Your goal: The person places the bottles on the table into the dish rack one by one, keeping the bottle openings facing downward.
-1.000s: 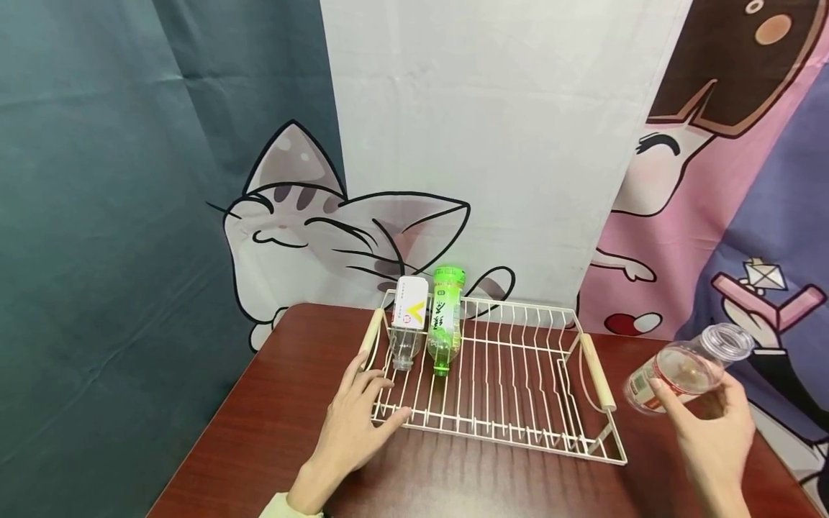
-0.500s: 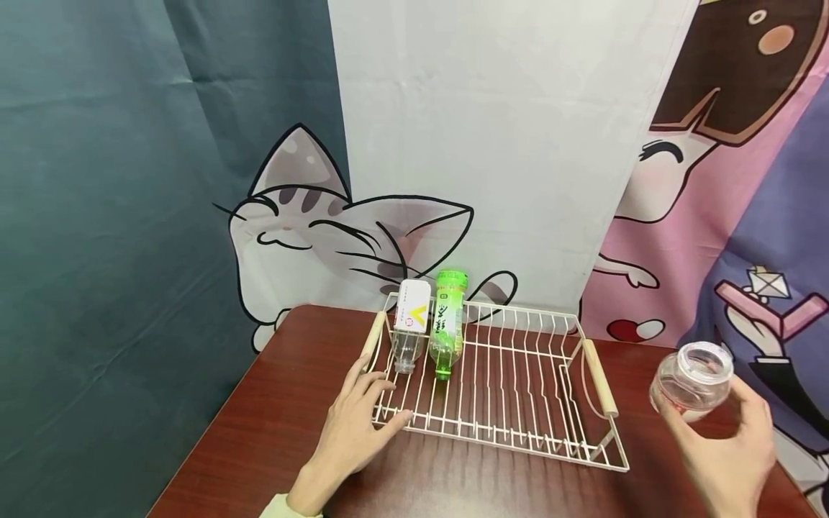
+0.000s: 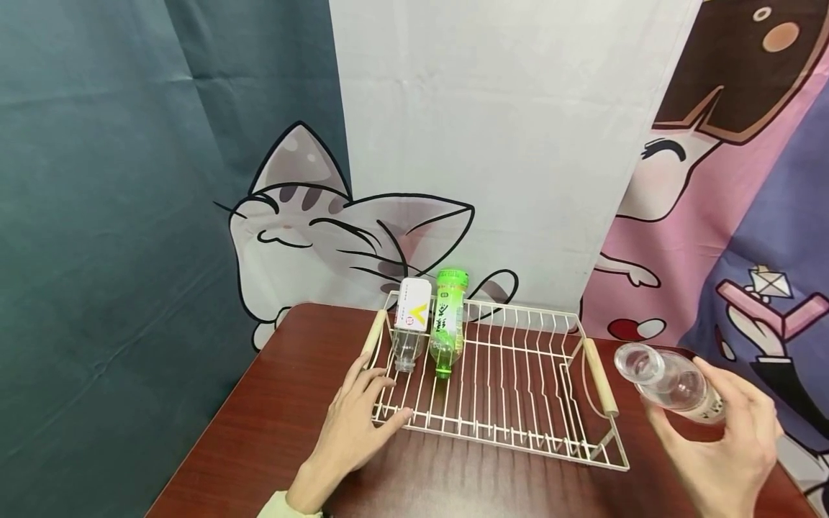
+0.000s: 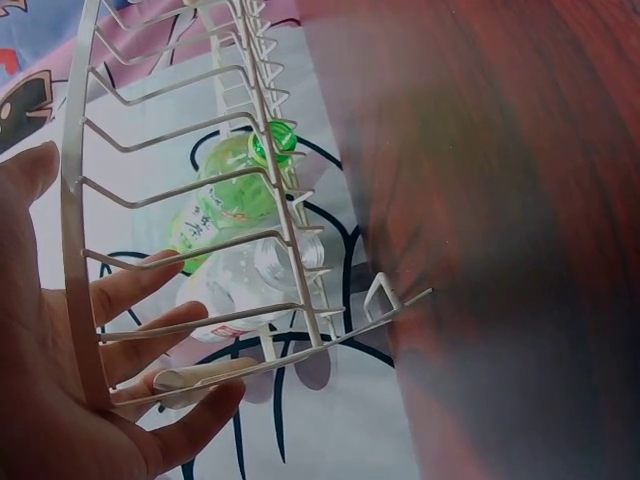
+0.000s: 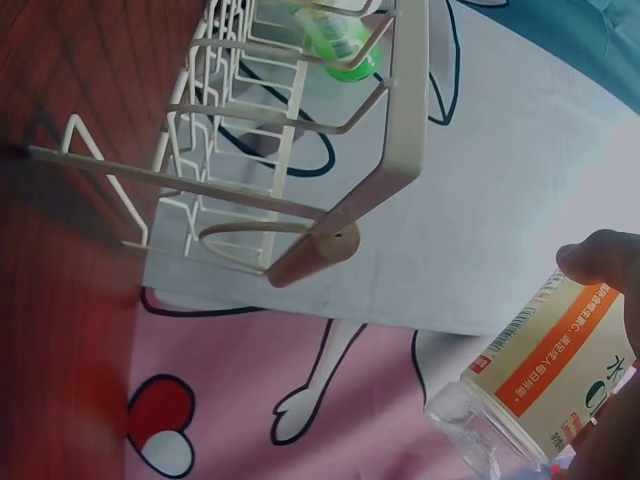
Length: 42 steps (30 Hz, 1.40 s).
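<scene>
My right hand [image 3: 732,450] grips a clear plastic bottle [image 3: 680,381] in the air just right of the rack. In the head view its open mouth points left; the right wrist view shows its white label [image 5: 550,370] with an orange band. My left hand [image 3: 352,424] rests at the left front corner of a white wire rack [image 3: 518,442], its fingers spread and loosely bent. Inside the rack at the left, a clear bottle [image 3: 413,306] with a white label and a green bottle [image 3: 448,316] lie side by side, necks toward me.
The rack has wooden handles at its left [image 3: 373,333] and right [image 3: 600,378] ends. It stands on a dark red-brown table [image 3: 272,403]. Behind the table hangs a cloth backdrop [image 3: 518,144] printed with cartoon figures.
The bottle in my right hand has turned: its mouth pointed up and right, then toward the camera, and now points left. My left hand and the two racked bottles stay put.
</scene>
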### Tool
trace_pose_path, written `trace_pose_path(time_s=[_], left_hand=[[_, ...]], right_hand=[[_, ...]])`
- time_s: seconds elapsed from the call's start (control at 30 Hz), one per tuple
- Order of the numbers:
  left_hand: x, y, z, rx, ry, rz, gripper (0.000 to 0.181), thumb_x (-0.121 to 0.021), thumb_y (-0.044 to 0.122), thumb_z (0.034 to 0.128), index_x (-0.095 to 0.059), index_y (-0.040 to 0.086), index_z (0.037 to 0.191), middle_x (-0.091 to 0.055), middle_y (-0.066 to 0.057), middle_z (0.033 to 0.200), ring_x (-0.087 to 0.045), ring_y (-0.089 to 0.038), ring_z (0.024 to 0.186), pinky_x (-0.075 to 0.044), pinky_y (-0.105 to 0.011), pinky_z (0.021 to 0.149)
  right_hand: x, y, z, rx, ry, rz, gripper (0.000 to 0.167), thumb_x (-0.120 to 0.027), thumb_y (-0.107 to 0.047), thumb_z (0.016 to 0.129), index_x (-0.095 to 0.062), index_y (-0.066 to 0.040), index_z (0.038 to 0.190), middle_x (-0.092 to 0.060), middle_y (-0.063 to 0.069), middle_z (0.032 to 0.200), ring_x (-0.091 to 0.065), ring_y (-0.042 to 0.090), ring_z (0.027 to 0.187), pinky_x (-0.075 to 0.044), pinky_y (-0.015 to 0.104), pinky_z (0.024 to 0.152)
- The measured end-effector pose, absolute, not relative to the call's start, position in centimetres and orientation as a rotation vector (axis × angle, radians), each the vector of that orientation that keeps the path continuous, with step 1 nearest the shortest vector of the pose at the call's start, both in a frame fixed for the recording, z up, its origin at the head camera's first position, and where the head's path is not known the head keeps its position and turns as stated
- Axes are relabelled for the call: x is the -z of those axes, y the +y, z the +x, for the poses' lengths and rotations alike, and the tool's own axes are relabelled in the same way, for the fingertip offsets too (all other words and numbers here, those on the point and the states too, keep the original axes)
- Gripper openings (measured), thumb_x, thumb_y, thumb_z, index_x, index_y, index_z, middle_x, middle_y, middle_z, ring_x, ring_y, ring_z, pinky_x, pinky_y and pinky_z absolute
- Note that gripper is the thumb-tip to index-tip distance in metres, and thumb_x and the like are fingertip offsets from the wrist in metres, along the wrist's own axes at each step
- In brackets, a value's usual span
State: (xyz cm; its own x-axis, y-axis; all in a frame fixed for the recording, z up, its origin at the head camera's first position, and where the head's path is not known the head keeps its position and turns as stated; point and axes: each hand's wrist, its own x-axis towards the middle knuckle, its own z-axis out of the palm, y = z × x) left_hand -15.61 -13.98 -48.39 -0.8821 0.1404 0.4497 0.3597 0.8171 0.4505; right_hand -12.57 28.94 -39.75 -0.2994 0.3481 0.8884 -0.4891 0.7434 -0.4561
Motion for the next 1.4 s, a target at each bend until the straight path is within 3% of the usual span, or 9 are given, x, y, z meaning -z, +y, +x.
trace_pose_path(time_s=[0.2,0.33,0.47,0.77,0.9,1.0,1.27,1.4], left_hand=[[48.2,-13.8,-15.7,0.742,-2.580,-0.393,0.048,-0.081,0.055,0.0928,-0.076,0.017,0.121,-0.067,-0.009,0.145,-0.037,-0.034,0.162,-0.046,-0.067,0.113],[48.1,-13.7,-15.8,0.745,-2.539,-0.412,0.046,-0.083,0.052,0.0911,-0.076,0.016,0.119,-0.068,-0.011,0.144,-0.040,-0.037,0.160,-0.039,-0.064,0.120],[48.1,-13.6,-15.9,0.753,-2.517,-0.416,0.047,-0.084,0.051,0.0905,-0.075,0.015,0.119,-0.069,-0.012,0.142,-0.042,-0.039,0.158,-0.035,-0.064,0.122],[48.0,-13.5,-15.7,0.706,-2.484,-0.434,0.046,-0.083,0.050,0.0905,-0.075,0.014,0.117,-0.070,-0.013,0.139,-0.045,-0.042,0.155,-0.036,-0.064,0.120],[47.8,-13.3,-15.7,0.705,-2.477,-0.424,0.046,-0.083,0.050,0.0915,-0.075,0.013,0.117,-0.070,-0.013,0.138,-0.047,-0.044,0.153,-0.035,-0.065,0.121],[47.6,-13.1,-15.7,0.703,-2.492,-0.408,0.049,-0.081,0.053,0.0930,-0.075,0.012,0.120,-0.069,-0.013,0.139,-0.047,-0.044,0.153,-0.033,-0.066,0.122],[46.3,-12.3,-15.8,0.662,-2.515,-0.382,0.054,-0.079,0.056,0.0937,-0.075,0.015,0.128,-0.068,-0.013,0.141,-0.048,-0.046,0.151,-0.026,-0.069,0.127],[44.9,-11.2,-15.9,0.699,-2.447,-0.454,0.058,-0.082,0.055,0.0912,-0.073,0.015,0.132,-0.068,-0.011,0.144,-0.048,-0.044,0.151,-0.029,-0.068,0.126]], right_hand=[[39.6,28.2,-12.6,-0.795,-1.642,0.186,0.088,-0.078,-0.073,0.087,-0.077,0.006,0.124,-0.070,-0.017,0.138,-0.051,-0.010,0.131,-0.023,0.027,0.111],[39.3,27.6,-12.7,-0.748,-1.609,0.244,0.080,-0.078,-0.069,0.090,-0.078,0.005,0.119,-0.077,0.005,0.126,-0.052,-0.007,0.128,-0.024,0.032,0.114],[39.0,27.0,-12.9,-0.715,-1.593,0.289,0.074,-0.077,-0.066,0.092,-0.079,0.004,0.117,-0.074,0.024,0.116,-0.050,-0.004,0.126,-0.024,0.035,0.114],[39.0,26.9,-12.9,-0.673,-1.622,0.319,0.072,-0.075,-0.065,0.096,-0.080,0.003,0.117,-0.067,0.032,0.110,-0.045,-0.001,0.127,-0.023,0.035,0.115],[39.0,26.8,-13.1,-0.617,-1.631,0.340,0.067,-0.072,-0.063,0.098,-0.080,0.001,0.118,-0.065,0.034,0.107,-0.056,0.026,0.100,-0.023,0.039,0.115],[39.0,26.7,-13.2,-0.566,-1.646,0.363,0.062,-0.070,-0.058,0.099,-0.079,0.000,0.118,-0.065,0.034,0.106,-0.047,0.053,0.090,-0.022,0.045,0.116],[39.0,26.2,-13.5,-0.492,-1.684,0.443,0.053,-0.065,-0.050,0.100,-0.079,-0.002,0.119,-0.064,0.034,0.107,-0.051,0.059,0.098,-0.021,0.052,0.121],[39.1,25.9,-13.5,-0.459,-1.694,0.479,0.051,-0.063,-0.048,0.102,-0.079,-0.003,0.121,-0.065,0.033,0.107,-0.052,0.058,0.099,-0.021,0.051,0.123]])
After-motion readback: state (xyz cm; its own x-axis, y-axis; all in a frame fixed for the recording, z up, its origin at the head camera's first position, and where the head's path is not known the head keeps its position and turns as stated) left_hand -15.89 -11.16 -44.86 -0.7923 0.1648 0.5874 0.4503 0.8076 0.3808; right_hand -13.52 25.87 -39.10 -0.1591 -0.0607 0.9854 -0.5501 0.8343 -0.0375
